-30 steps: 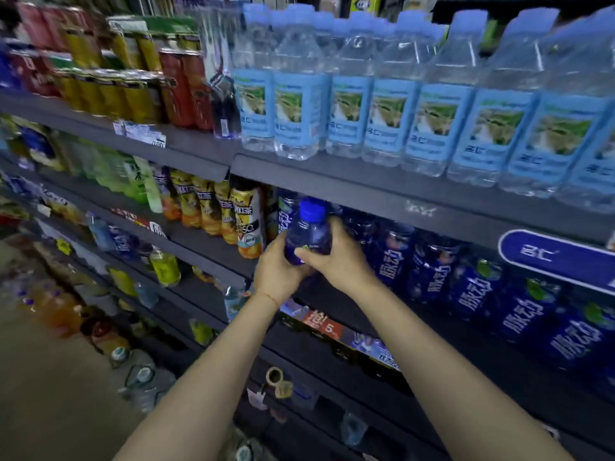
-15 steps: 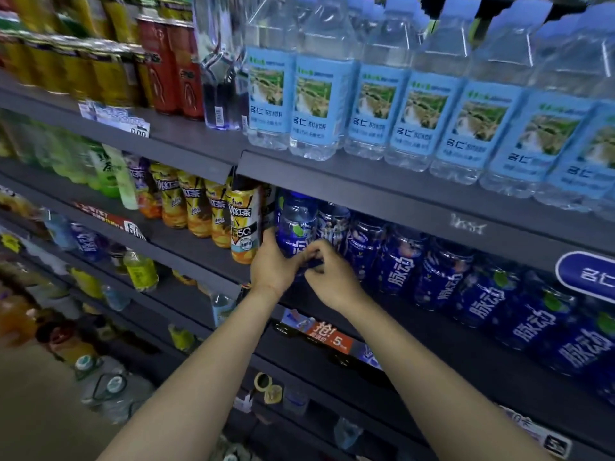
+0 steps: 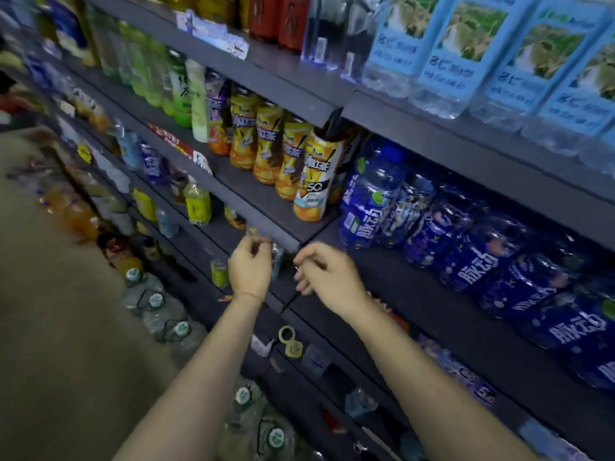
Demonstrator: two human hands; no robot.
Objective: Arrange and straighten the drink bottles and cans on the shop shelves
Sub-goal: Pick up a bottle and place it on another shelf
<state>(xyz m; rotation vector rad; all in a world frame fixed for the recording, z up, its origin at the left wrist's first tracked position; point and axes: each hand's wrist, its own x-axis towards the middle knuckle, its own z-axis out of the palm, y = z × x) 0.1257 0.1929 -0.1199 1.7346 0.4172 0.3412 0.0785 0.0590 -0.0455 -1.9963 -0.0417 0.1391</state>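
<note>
Both grips are empty: the left hand (image 3: 250, 268) and right hand (image 3: 327, 279) hang with fingers loosely curled just off the shelf edge (image 3: 266, 224), holding nothing. At two o'clock from them the blue bottles (image 3: 466, 247) stand in a row, the end blue bottle (image 3: 367, 197) upright beside the yellow tea bottles (image 3: 299, 168) at twelve. That row looks done; lower shelves at eight o'clock seem left. A second ago both hands held that end bottle; now they have drawn back.

Upright blue bottles (image 3: 369, 197) beside yellow tea bottles (image 3: 314, 181), shelved.
</note>
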